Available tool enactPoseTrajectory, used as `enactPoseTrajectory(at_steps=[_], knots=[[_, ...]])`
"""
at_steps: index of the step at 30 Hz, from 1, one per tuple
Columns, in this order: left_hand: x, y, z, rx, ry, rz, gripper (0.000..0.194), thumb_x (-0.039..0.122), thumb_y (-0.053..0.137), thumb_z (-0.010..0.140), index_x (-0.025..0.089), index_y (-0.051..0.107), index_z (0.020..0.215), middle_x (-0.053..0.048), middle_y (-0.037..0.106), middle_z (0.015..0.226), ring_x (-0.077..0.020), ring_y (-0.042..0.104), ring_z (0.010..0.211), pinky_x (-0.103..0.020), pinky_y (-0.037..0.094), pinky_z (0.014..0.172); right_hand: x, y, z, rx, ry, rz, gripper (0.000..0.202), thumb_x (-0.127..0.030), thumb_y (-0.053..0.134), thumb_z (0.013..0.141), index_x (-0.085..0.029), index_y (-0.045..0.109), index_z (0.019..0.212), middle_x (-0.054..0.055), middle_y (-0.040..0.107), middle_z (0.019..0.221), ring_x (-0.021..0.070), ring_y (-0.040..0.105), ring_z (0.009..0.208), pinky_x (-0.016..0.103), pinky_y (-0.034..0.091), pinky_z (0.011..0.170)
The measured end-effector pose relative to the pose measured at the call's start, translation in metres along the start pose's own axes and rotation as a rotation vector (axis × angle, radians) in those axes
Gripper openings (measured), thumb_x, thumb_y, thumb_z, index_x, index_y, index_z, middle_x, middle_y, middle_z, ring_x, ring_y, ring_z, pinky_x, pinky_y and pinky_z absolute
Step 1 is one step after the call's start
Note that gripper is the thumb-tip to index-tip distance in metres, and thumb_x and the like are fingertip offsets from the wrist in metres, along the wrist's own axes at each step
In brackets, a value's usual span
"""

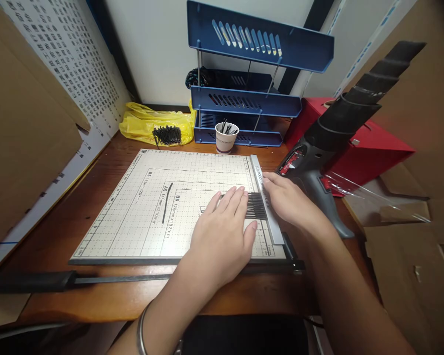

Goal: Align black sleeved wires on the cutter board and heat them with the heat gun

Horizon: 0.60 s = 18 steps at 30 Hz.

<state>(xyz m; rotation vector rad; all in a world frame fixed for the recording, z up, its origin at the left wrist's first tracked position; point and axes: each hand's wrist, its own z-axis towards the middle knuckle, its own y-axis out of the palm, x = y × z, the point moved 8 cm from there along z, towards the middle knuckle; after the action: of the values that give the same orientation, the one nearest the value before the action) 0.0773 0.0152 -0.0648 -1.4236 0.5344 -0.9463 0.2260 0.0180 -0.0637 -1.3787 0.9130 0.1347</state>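
Note:
A guillotine paper cutter [118, 217] with a gridded cream board lies on the wooden desk. My left hand [222, 231] is spread flat over a row of thin black strips [256, 206], partly covering them. Their right ends meet the grey metal guide bar [257, 172] along the board's right side. At that bar's outer side rests my right hand [286, 199], its fingers stretched against the edge and its fingertips partly hidden. One loose black strip [166, 203] lies apart on the board. The cutter's long blade arm [122, 279] with its black handle is swung out along the front.
Behind the board stand a paper cup [226, 140] of black strips and a blue tiered tray [247, 101]. More black pieces [167, 134] lie on a yellow plastic bag [133, 121]. A dark heat gun [318, 143] and red box [377, 143] stand right, near cardboard [399, 266].

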Motion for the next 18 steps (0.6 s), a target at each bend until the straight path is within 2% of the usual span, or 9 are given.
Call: enactPoseTrajectory(at_steps=[3,6,10,14,18], knots=[[0.000,0.000,0.000,0.000,-0.001,-0.006,0.061,0.041,0.026,0.106,0.008,0.031,0.157,-0.008,0.030,0.165,-0.0213,0.024,0.154,-0.045,0.019,0.128,0.001,0.002,0.000,-0.009,0.031,-0.007,0.044,-0.048,0.041,0.096,-0.022,0.061,0.125,0.013,0.063,0.136,0.0327,0.058,0.124,0.051,0.041,0.107],[0.001,0.000,-0.001,-0.002,-0.003,-0.012,0.061,0.040,0.027,0.106,0.008,0.032,0.157,-0.008,0.032,0.164,-0.0213,0.025,0.154,-0.045,0.020,0.127,0.001,0.008,-0.002,-0.020,0.040,-0.011,0.050,-0.045,0.050,0.093,-0.020,0.052,0.136,0.015,0.059,0.140,0.0345,0.056,0.127,0.052,0.041,0.107],[0.002,-0.001,-0.002,0.009,-0.001,-0.019,0.060,0.040,0.028,0.106,0.008,0.033,0.157,-0.007,0.032,0.164,-0.0212,0.025,0.154,-0.046,0.020,0.127,-0.002,0.011,-0.008,-0.052,0.002,0.006,0.050,-0.040,0.041,0.097,-0.021,0.046,0.143,0.011,0.056,0.145,0.0299,0.053,0.132,0.048,0.038,0.112],[0.001,0.000,-0.001,0.018,0.002,-0.019,0.060,0.039,0.027,0.106,0.008,0.034,0.156,-0.008,0.031,0.164,-0.0218,0.025,0.154,-0.046,0.020,0.127,-0.001,0.012,-0.024,-0.089,0.032,-0.005,0.064,-0.054,0.041,0.096,-0.026,0.036,0.154,0.008,0.049,0.153,0.0331,0.046,0.140,0.052,0.036,0.114],[0.001,-0.001,-0.001,0.046,0.010,-0.009,0.059,0.038,0.027,0.106,0.008,0.035,0.156,-0.008,0.032,0.164,-0.0223,0.026,0.153,-0.046,0.022,0.127,0.003,0.011,-0.041,-0.028,0.079,-0.069,0.073,-0.053,0.039,0.096,-0.020,0.025,0.160,0.013,0.040,0.159,0.0358,0.039,0.144,0.055,0.034,0.115]])
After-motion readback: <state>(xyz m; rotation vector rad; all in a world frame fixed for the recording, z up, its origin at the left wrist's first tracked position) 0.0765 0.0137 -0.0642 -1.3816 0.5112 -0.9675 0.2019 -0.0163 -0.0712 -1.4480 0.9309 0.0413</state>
